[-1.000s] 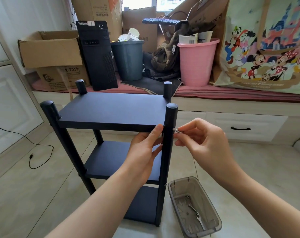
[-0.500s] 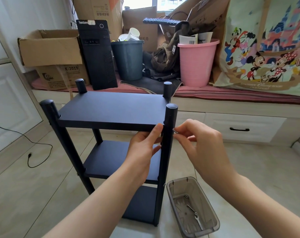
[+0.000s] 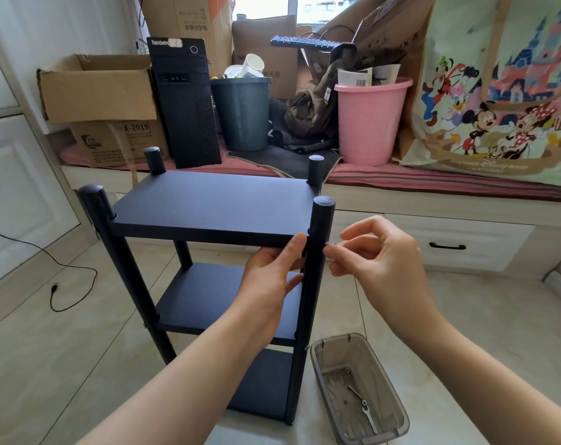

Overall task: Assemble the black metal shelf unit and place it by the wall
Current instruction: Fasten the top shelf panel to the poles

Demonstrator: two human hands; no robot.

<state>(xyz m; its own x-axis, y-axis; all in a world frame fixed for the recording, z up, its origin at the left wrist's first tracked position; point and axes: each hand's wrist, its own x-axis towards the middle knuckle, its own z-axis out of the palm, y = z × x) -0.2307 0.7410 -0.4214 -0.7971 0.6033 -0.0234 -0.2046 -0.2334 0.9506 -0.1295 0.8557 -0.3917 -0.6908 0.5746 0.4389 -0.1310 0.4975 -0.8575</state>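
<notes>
Right hand (image 3: 378, 255) pinching a small silver screw (image 3: 332, 243) against the near right post of the black three-tier metal shelf unit (image 3: 215, 210). Left hand (image 3: 272, 277) gripping the top shelf's front edge beside that post. Shelf standing on tiled floor (image 3: 48, 364), translucent grey plastic tray (image 3: 398, 415) just beside.

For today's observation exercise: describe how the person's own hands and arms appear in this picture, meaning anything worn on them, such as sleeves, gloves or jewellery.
Both arms are bare as far as the frame shows; no sleeve is visible. The left hand and the right hand wear no gloves. No ring, watch or bracelet shows on the visible fingers or wrists. The one nail in clear view, on the left thumb, is short and unpainted.
</notes>
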